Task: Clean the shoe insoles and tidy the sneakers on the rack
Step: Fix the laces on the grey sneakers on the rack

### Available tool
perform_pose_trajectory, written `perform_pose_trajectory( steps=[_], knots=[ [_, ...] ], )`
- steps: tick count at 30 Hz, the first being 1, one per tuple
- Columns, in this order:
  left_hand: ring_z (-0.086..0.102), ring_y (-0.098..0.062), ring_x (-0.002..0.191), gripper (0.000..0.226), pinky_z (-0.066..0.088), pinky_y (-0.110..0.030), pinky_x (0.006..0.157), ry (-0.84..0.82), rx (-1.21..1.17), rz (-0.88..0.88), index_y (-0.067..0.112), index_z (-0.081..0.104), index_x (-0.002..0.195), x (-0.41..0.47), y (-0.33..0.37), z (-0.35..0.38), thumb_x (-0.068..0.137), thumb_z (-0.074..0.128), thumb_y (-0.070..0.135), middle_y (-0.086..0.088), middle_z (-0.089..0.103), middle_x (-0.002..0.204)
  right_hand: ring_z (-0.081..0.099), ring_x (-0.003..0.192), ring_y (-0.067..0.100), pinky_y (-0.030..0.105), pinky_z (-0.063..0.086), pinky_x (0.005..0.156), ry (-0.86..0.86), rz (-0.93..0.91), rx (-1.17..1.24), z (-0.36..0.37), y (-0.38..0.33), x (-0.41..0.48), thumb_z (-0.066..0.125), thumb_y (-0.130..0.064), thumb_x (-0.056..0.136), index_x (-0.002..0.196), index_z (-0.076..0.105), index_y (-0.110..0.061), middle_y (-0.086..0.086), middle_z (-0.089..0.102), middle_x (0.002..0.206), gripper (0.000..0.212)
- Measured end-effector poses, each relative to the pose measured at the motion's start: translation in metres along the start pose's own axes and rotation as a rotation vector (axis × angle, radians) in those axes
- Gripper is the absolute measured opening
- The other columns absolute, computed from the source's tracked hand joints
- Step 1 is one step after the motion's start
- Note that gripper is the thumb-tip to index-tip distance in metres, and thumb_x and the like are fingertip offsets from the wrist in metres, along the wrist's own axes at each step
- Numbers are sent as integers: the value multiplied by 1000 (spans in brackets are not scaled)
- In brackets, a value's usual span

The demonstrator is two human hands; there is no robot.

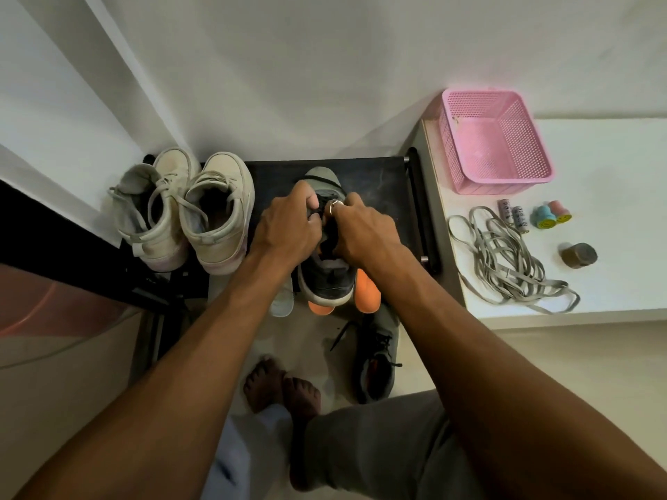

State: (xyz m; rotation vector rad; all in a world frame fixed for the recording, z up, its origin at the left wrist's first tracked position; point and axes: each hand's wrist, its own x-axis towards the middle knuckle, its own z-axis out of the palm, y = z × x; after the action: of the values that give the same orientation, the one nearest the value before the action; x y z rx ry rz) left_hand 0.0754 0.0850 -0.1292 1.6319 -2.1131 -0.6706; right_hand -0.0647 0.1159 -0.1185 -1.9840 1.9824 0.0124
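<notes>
A grey sneaker point(326, 279) stands on the black rack point(379, 182), toe toward the wall. My left hand point(288, 229) and my right hand point(361, 229) both grip its tongue and black laces at the opening, fingers curled; the middle of the shoe is hidden under them. Two orange insoles point(366, 292) stick out from beneath its heel, beside a pale one point(282, 301). The matching grey sneaker point(375, 362) lies on the floor below. A pair of cream high-top sneakers point(184, 211) sits on the rack's left side.
A white shelf point(613, 157) to the right holds a pink plastic basket point(494, 138), a heap of grey laces point(505, 258), two small batteries point(514, 216), two small smiley toys point(552, 214) and a dark round object point(579, 255). My bare feet point(281, 391) stand below.
</notes>
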Motion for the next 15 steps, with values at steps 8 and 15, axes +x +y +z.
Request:
perform_pose_trajectory(
  steps=[8, 15],
  knots=[
    [69, -16, 57, 21, 59, -35, 53, -15, -108, -131, 36, 64, 105, 2, -4, 3, 98, 49, 24, 4, 71, 97, 53, 111, 29, 43, 47, 82, 383, -245, 60, 8, 9, 5, 50, -29, 91, 94, 69, -14, 5, 59, 126, 25],
    [67, -16, 46, 30, 55, -28, 42, -62, -98, -162, 33, 67, 122, 2, -2, 0, 99, 52, 21, 0, 73, 105, 63, 84, 28, 47, 55, 69, 443, -233, 240, 13, 14, 8, 57, -32, 96, 94, 58, -15, 4, 67, 96, 17]
  ],
)
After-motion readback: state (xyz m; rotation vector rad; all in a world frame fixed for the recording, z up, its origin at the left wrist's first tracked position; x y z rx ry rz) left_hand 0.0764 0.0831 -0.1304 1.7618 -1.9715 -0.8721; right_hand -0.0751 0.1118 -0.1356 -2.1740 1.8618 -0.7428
